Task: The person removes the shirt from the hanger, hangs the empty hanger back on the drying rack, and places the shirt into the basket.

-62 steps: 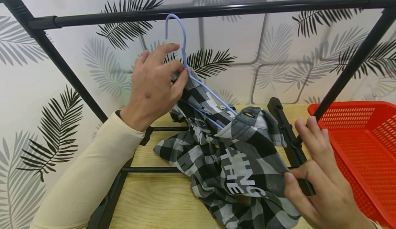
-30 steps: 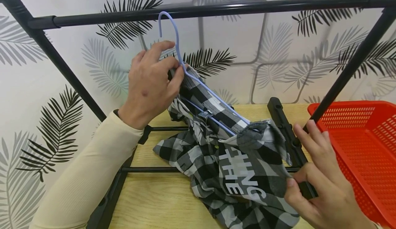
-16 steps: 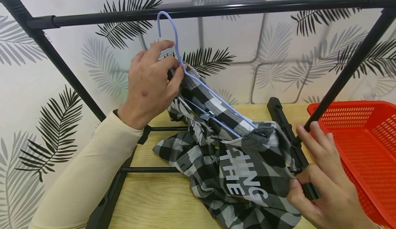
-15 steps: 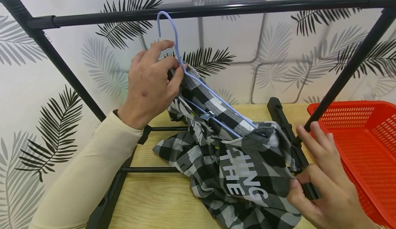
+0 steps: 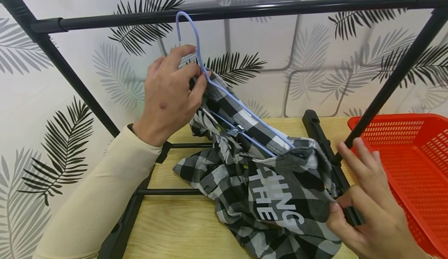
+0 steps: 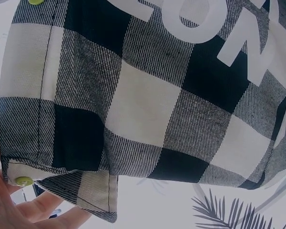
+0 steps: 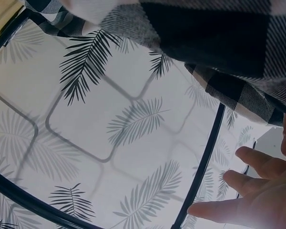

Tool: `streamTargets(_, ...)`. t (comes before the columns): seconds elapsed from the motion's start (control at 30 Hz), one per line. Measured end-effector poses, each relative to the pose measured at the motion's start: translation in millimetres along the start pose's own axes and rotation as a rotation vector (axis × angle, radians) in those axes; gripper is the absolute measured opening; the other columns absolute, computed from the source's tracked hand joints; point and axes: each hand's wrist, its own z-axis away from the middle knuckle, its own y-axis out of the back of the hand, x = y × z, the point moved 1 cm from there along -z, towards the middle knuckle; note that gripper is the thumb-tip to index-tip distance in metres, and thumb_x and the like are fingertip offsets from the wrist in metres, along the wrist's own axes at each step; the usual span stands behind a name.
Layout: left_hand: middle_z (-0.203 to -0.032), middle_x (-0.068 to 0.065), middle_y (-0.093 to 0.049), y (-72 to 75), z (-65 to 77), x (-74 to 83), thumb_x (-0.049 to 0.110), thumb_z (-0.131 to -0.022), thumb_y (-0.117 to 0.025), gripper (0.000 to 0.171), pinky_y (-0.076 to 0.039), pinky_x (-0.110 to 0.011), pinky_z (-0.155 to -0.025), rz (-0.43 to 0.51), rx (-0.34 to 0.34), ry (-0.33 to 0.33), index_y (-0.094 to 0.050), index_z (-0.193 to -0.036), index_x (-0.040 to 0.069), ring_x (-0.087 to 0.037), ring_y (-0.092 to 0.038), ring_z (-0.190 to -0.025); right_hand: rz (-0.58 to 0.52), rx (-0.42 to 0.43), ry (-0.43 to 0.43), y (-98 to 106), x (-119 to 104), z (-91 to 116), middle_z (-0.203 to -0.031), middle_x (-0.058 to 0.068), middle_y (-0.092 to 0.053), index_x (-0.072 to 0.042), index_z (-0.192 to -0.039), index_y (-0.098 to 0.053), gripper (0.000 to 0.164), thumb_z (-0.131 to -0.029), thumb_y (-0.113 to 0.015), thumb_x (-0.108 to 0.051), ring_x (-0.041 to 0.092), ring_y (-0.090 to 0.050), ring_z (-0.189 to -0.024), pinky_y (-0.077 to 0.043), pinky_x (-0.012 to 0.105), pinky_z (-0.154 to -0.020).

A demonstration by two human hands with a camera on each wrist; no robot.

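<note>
A black, grey and white checked shirt (image 5: 224,181) with white printed letters hangs partly on a lavender-blue hanger (image 5: 241,103). My left hand (image 5: 171,91) pinches the hanger's neck together with the shirt's collar, just below the hook. On the other side, thumb and index finger of my right hand (image 5: 371,204) pinch the shirt's edge, its other fingers spread. The hanger's right arm runs into the shirt's neck opening near the collar. In the left wrist view the checked cloth (image 6: 143,105) fills most of the picture, with green buttons along its edge.
A black rack bar (image 5: 266,11) crosses above, with the hanger's hook overlapping it in the head view. Slanted black posts (image 5: 402,72) stand at either side. At the right is a red plastic basket (image 5: 416,165). Below lies a wood-grain surface (image 5: 175,228).
The hanger has shifted left and slightly up with my left hand. My right hand has moved slightly right and down with the shirt's edge, and more of the neck opening and its label shows.
</note>
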Motion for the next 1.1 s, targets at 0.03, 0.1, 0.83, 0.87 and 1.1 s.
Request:
streamTargets(0.03,-0.131,-0.021,-0.061,0.1,0.0,0.0,0.011,-0.095,-0.064,0.02,-0.031,-0.058,-0.11,-0.002,-0.001,0.001,-0.073,-0.087,-0.004,-0.035,-0.055,-0.123,0.0,-0.004,-0.003,0.0,0.3,0.6,-0.145,0.029,-0.047,-0.012,-0.064,-0.049,0.047,-0.101,-0.044,-0.04,0.043,-0.031,-0.144,-0.009,0.061,-0.116)
streamTargets(0.1,-0.131,-0.021,-0.061,0.4,0.2,0.0,0.011,-0.095,-0.064,0.019,-0.03,-0.059,-0.11,-0.006,-0.001,0.004,-0.074,-0.087,-0.004,-0.036,-0.055,-0.124,-0.002,-0.008,-0.005,0.0,0.9,1.5,-0.145,0.029,-0.047,-0.012,-0.064,-0.049,0.047,-0.101,-0.044,-0.04,0.044,-0.031,-0.144,-0.009,0.061,-0.116)
streamTargets(0.83,-0.129,-0.021,-0.062,4.1,-1.0,-2.0,0.011,-0.095,-0.064,0.02,-0.028,-0.063,-0.11,-0.015,0.019,0.015,-0.075,-0.089,-0.005,-0.037,-0.056,-0.122,0.025,-0.023,-0.004,2.0,6.4,5.4,-0.145,0.026,-0.048,-0.015,-0.064,-0.046,0.044,-0.1,-0.04,-0.038,0.043,-0.031,-0.144,-0.009,0.063,-0.115)
streamTargets(0.87,-0.129,-0.021,-0.062,4.2,-0.9,-2.1,0.011,-0.095,-0.064,0.02,-0.028,-0.063,-0.11,-0.015,0.019,0.013,-0.075,-0.089,-0.005,-0.038,-0.056,-0.122,0.026,-0.03,-0.014,2.3,6.2,5.5,-0.146,0.025,-0.048,-0.015,-0.064,-0.046,0.044,-0.1,-0.04,-0.039,0.043,-0.031,-0.144,-0.008,0.064,-0.115)
streamTargets(1.1,-0.13,-0.022,-0.061,4.3,-0.3,-2.7,0.011,-0.095,-0.064,0.019,-0.027,-0.063,-0.111,-0.011,0.018,0.014,-0.074,-0.09,-0.005,-0.039,-0.056,-0.122,-0.01,-0.095,-0.037,1.6,7.6,7.0,-0.157,0.008,-0.037,-0.017,-0.065,-0.047,0.023,-0.088,-0.048,-0.023,0.038,-0.023,-0.148,-0.002,0.072,-0.111)
